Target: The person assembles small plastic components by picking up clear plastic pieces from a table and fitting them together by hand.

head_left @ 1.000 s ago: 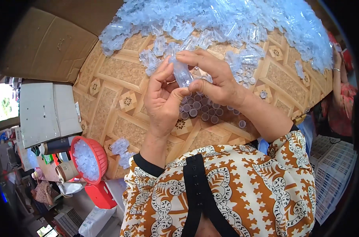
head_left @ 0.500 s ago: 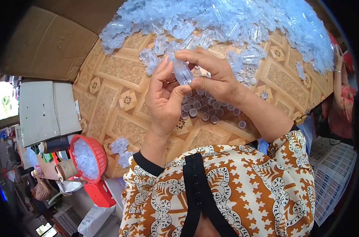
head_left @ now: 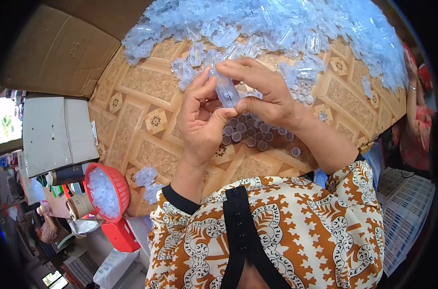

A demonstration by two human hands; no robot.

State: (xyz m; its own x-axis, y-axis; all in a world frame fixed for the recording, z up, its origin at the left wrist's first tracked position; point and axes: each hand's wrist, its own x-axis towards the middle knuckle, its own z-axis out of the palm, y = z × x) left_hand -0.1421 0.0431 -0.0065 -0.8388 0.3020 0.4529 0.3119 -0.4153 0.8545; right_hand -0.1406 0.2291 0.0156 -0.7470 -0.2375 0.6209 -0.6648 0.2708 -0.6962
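Between my two hands is a clear plastic tube-shaped piece (head_left: pixel 226 91), tilted over the table. My left hand (head_left: pixel 202 120) grips it from the left, with the thumb at its near end. From the other side, my right hand (head_left: pixel 267 94) pinches it, index finger near the far end and thumb at the near end. Small round clear caps (head_left: pixel 250 132) lie loose on the table just under and beyond my right hand. Part of the piece is hidden by my fingers.
A large heap of clear plastic pieces (head_left: pixel 276 24) covers the far side of the patterned table (head_left: pixel 146 103). At left stand a cardboard box (head_left: pixel 45 53) and a red basket (head_left: pixel 125 192) of clear pieces. Another person's arm (head_left: pixel 411 96) shows at far right.
The clear piece has tipped slightly and shifted a little toward the right in my fingers. Both hands stay in nearly the same place.
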